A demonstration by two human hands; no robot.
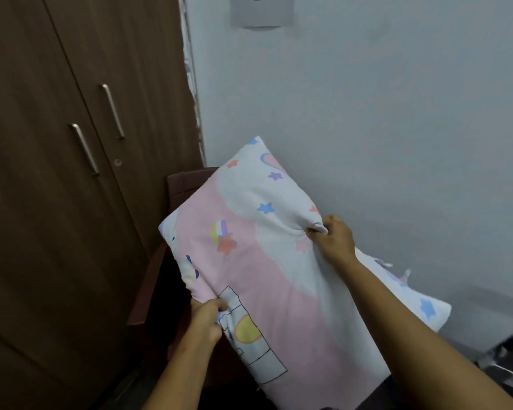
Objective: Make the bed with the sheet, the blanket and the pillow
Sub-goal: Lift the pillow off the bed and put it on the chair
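While both hands pinch its edges, left hand point(206, 319) low, right hand point(335, 235) high, the pillow point(267, 261) hangs tilted over a brown chair point(184, 184), wardrobe point(71, 173) left of it, wall point(382, 113) behind.

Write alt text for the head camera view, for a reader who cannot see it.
A person's left hand and right hand grip a pink and white pillow printed with stars, held tilted over a dark brown chair. A brown wardrobe stands at left, a pale wall behind.
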